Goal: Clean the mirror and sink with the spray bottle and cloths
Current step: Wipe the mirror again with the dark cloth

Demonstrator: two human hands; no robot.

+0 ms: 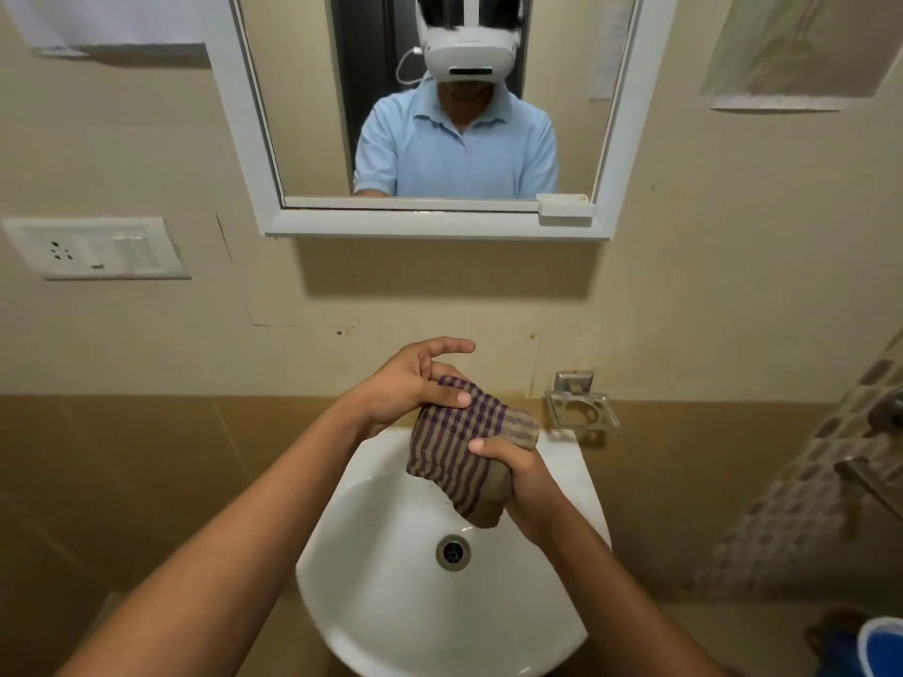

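Both my hands hold the striped cloth (462,452) over the sink (391,603): left hand (415,383) pinches, right hand (513,473) grips. A loose grip could drop it into the basin.

White sink (391,623) juts from the tiled wall, drain (453,552) sitting dead centre in its bowl. Just right of the sink's back edge, a metal soap holder (580,408) hangs on the wall.

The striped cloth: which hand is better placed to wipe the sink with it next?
Probably the right hand: it grips the striped cloth low over the sink; the left hand only pinches its top.
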